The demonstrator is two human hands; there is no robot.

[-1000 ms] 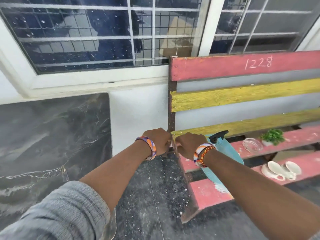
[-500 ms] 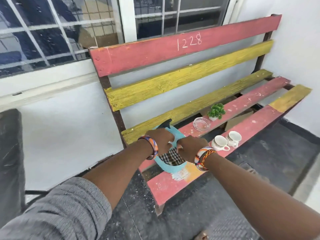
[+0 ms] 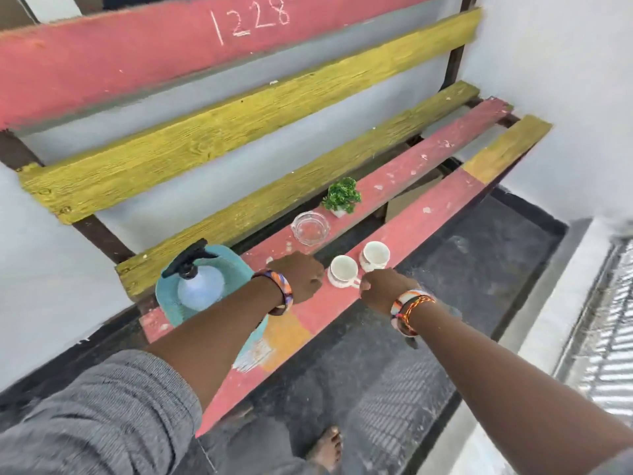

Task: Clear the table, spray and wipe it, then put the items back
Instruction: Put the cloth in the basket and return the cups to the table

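A red and yellow slatted bench (image 3: 432, 210) carries the items. At its left end a spray bottle (image 3: 199, 289) with a black trigger stands on a teal tray (image 3: 237, 268). A clear glass bowl (image 3: 310, 228) and a small green potted plant (image 3: 342, 197) sit on the rear red slat. Two white cups stand on the front slat, a near cup (image 3: 342, 271) and a far cup (image 3: 375, 255). My left hand (image 3: 301, 279) hovers curled between tray and cups, holding nothing. My right hand (image 3: 383, 290) has its blurred fingertips at the near cup's handle.
A white wall closes off the bench's right end. Dark speckled floor (image 3: 394, 382) lies in front, with a bare foot (image 3: 325, 447) on it. A piece of cardboard (image 3: 412, 195) shows under the seat slats. A raised white ledge (image 3: 565, 323) runs along the right.
The view swung right from the bench's left end to its seat. Both hands left the teal tray and moved right toward the cups. The spray bottle now stands in full view on the tray.
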